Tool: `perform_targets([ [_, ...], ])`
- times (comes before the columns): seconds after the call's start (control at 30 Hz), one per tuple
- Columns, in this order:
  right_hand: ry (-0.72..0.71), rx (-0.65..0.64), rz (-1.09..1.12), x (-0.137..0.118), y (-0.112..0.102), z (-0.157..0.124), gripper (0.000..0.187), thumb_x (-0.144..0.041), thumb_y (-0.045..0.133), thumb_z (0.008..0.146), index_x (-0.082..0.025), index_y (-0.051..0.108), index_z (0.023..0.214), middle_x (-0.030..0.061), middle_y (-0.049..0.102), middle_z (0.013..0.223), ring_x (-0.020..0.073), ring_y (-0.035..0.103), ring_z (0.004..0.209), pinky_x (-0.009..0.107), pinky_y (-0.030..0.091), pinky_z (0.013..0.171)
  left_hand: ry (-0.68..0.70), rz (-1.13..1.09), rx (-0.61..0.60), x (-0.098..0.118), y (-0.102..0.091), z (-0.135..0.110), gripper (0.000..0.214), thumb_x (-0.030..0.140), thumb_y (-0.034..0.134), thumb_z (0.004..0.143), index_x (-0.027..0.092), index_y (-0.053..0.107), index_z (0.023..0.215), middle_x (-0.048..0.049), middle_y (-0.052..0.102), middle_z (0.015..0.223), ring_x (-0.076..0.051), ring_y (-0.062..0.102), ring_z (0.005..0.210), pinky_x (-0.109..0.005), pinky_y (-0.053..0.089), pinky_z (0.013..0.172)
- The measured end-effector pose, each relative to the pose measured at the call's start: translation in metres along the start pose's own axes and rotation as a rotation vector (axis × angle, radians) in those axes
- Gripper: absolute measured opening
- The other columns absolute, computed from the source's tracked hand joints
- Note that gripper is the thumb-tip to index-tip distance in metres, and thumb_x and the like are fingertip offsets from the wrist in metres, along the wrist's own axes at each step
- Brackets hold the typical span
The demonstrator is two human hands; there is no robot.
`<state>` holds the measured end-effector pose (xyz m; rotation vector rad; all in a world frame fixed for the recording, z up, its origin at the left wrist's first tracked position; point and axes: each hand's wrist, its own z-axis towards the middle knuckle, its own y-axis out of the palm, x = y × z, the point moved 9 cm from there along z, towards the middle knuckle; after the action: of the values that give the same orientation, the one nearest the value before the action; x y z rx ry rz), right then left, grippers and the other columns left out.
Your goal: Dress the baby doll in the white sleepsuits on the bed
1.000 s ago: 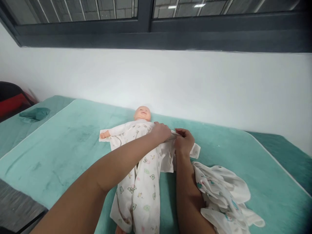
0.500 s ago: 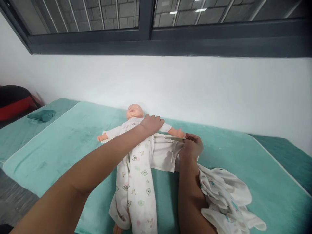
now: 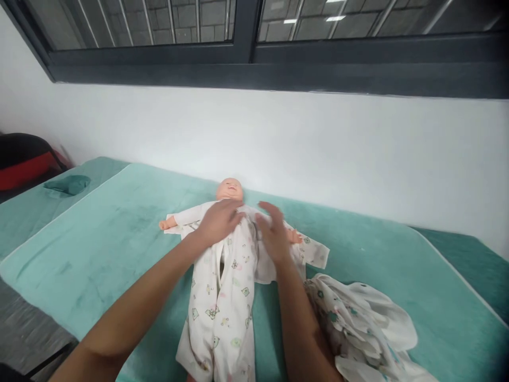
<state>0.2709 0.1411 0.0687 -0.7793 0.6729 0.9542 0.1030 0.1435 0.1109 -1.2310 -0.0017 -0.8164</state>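
Note:
A baby doll [image 3: 230, 190] lies on its back, head toward the wall, in a white long-sleeved top. White printed baby pants [image 3: 234, 286] cover its legs and reach up over its belly. My left hand [image 3: 220, 223] rests at the doll's chest with fingers loosely stretched and nothing visible in them. Over the other side of the chest is my right hand [image 3: 273, 233], thumb and fingers apart, slightly blurred and holding nothing. A white printed garment [image 3: 318, 252] lies spread beneath the doll, one sleeve reaching past the doll's hand [image 3: 294, 236].
A crumpled heap of white printed cloth [image 3: 369, 318] lies beside my right forearm on the green padded bed [image 3: 99, 239]. Behind the bed stands a white wall [image 3: 358, 154] below a dark window frame [image 3: 258, 74]. A black and red object [image 3: 27, 164] sits at far left.
My right hand has let go of the garment and moved left to the doll's chest. My left hand has shifted left. The garment's sleeve now lies flat, and the doll's arm rests lower.

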Motion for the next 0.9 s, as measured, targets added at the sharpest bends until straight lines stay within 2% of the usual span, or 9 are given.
perform_targets([
  [0.07,-0.047,-0.276,-0.032,-0.015,0.041,-0.009,0.038,-0.046,0.057,0.092,-0.028,0.062,0.125,0.0081,0.058,0.141,0.0263,0.048,0.137,0.052,0.03,0.12,-0.125,-0.157,0.167,-0.041,-0.016,-0.03,0.036,0.043,0.045,0.102,0.022,0.06,0.127,-0.0085,0.064,0.132,-0.022,0.056,0.127,-0.04,0.043,0.111],
  [0.1,-0.048,-0.355,-0.051,-0.018,0.052,-0.013,0.041,-0.047,0.056,0.093,-0.029,0.061,0.128,0.0076,0.055,0.146,0.0267,0.044,0.14,0.052,0.026,0.122,-0.176,-0.231,0.217,-0.06,-0.018,-0.044,0.037,0.043,0.046,0.101,0.022,0.059,0.128,-0.0092,0.062,0.135,-0.022,0.055,0.129,-0.041,0.042,0.114],
  [0.17,-0.01,-0.42,-0.07,-0.015,0.061,-0.017,0.045,-0.05,0.056,0.093,-0.029,0.058,0.133,0.0068,0.049,0.152,0.0272,0.039,0.144,0.053,0.022,0.123,-0.245,-0.345,0.261,-0.086,-0.01,-0.064,0.039,0.043,0.047,0.1,0.022,0.057,0.132,-0.0101,0.057,0.142,-0.022,0.05,0.136,-0.043,0.038,0.119],
  [0.23,0.042,-0.43,-0.063,-0.01,0.06,-0.017,0.05,-0.053,0.058,0.092,-0.03,0.056,0.136,0.0066,0.045,0.155,0.0276,0.036,0.146,0.052,0.023,0.122,-0.27,-0.416,0.247,-0.098,0.001,-0.074,0.04,0.042,0.049,0.099,0.023,0.055,0.134,-0.01,0.051,0.148,-0.022,0.044,0.141,-0.044,0.033,0.122],
  [0.33,0.086,-0.428,-0.055,-0.007,0.056,-0.016,0.053,-0.055,0.061,0.088,-0.03,0.056,0.135,0.0058,0.044,0.156,0.0283,0.035,0.147,0.053,0.02,0.123,-0.256,-0.463,0.243,-0.1,0.007,-0.074,0.041,0.043,0.058,0.094,0.024,0.056,0.13,-0.0099,0.049,0.148,-0.023,0.043,0.143,-0.045,0.032,0.123],
  [0.43,0.1,-0.431,-0.053,-0.01,0.057,-0.016,0.049,-0.054,0.064,0.086,-0.03,0.058,0.128,0.0059,0.045,0.155,0.0292,0.035,0.146,0.054,0.018,0.122,-0.214,-0.46,0.283,-0.095,0.001,-0.07,0.036,0.043,0.063,0.091,0.024,0.058,0.121,-0.0101,0.052,0.142,-0.024,0.047,0.137,-0.046,0.035,0.12],
  [0.67,0.057,-0.321,-0.022,-0.017,0.053,-0.016,0.029,-0.049,0.074,0.08,-0.025,0.063,0.093,0.0076,0.046,0.147,0.0303,0.04,0.137,0.05,0.032,0.115,-0.144,-0.332,0.333,-0.084,-0.008,-0.071,0.021,0.043,0.064,0.089,0.023,0.059,0.086,-0.0046,0.061,0.097,-0.021,0.056,0.101,-0.037,0.048,0.092],
  [0.77,-0.026,-0.236,-0.039,-0.024,0.048,-0.016,0.026,-0.045,0.073,0.082,-0.023,0.062,0.073,0.0074,0.053,0.129,0.0289,0.046,0.125,0.047,0.037,0.109,-0.209,-0.293,0.298,-0.086,-0.004,-0.073,0.03,0.046,0.06,0.091,0.022,0.054,0.074,-0.001,0.058,0.079,-0.019,0.055,0.084,-0.033,0.046,0.079],
  [0.9,-0.078,-0.142,-0.053,-0.029,0.041,-0.019,0.036,-0.043,0.068,0.086,-0.023,0.051,0.061,0.0031,0.057,0.085,0.022,0.053,0.089,0.039,0.045,0.087,-0.37,-0.34,0.246,-0.094,0.003,-0.078,0.038,0.054,0.055,0.093,0.021,0.053,0.074,0.0025,0.057,0.071,-0.016,0.053,0.072,-0.029,0.041,0.07],
])
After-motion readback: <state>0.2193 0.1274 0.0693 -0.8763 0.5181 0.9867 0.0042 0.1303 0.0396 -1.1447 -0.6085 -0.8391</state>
